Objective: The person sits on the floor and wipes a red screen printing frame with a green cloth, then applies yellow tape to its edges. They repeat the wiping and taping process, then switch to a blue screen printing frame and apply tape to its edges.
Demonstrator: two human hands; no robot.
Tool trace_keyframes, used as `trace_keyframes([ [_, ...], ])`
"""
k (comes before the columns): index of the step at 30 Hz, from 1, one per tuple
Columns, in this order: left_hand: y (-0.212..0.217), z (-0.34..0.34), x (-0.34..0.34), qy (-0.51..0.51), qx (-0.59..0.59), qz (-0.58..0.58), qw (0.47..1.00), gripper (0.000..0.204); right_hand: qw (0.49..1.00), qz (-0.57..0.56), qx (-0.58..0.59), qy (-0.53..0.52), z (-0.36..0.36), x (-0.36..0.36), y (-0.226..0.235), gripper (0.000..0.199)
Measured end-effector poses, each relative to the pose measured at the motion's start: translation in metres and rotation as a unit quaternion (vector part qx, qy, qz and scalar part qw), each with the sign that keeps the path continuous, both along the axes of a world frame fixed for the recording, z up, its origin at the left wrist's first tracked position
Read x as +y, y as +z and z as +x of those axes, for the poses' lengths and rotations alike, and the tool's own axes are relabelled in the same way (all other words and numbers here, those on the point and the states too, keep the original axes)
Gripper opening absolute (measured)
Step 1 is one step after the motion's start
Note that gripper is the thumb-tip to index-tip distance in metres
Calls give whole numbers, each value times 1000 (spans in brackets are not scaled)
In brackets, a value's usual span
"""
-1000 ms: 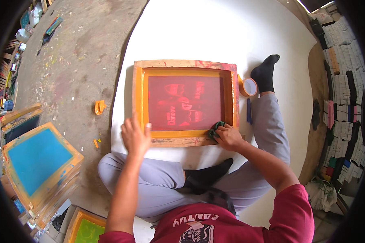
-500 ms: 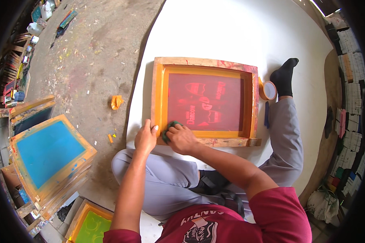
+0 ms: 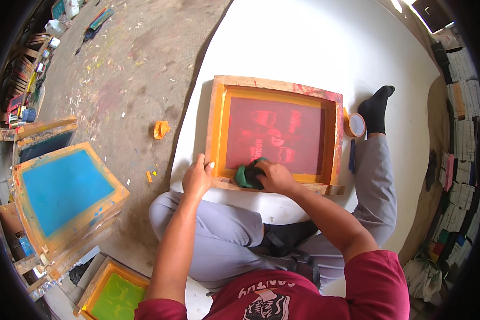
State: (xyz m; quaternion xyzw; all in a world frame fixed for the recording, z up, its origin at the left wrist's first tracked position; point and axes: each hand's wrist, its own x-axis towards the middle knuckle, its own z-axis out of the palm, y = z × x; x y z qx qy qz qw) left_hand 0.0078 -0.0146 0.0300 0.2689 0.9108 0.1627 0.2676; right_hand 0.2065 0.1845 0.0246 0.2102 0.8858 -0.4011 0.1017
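A wooden screen-printing frame (image 3: pixel 277 84) lies flat in front of my crossed leg, its inner edges lined with orange-brown tape. Stretched inside it is a dark red mesh (image 3: pixel 242 128) with paler red lettering and shapes. My left hand (image 3: pixel 197 177) is closed round the frame's near left corner, thumb on top. Bunched under my right hand (image 3: pixel 276 176) is a green and black cloth (image 3: pixel 245 176), pressed on the near inner edge of the frame. The cloth covers part of the lower lettering, and my right fingertips are partly hidden in it.
A white sheet (image 3: pixel 314 48) lies under the frame. Right of it are a tape roll (image 3: pixel 354 125), a blue strip (image 3: pixel 352 156) and my socked foot (image 3: pixel 376 109). On the concrete lies a crumpled orange scrap (image 3: pixel 161 129). Stacked frames with a blue screen (image 3: pixel 64 189) stand left, a green screen (image 3: pixel 117 298) nearer.
My right hand has slid the cloth rightward from the near left corner along the near edge, and more of the cloth shows. My left hand keeps its hold on the corner.
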Motion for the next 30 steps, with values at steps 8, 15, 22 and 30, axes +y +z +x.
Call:
trace_keyframes([
  [8,0,0,0,-1,-2,-20,1000,31,992,10,56,110,-76,-32,-26,21],
  [15,9,3,3,11,6,-18,1000,33,994,-2,5,112,-87,-36,-31,22],
  [22,14,-1,8,25,-49,-87,995,46,982,67,-144,105,40,59,-4,24],
  [30,-1,4,-2,22,18,-1,1000,31,965,158,-170,124,105,96,6,26],
])
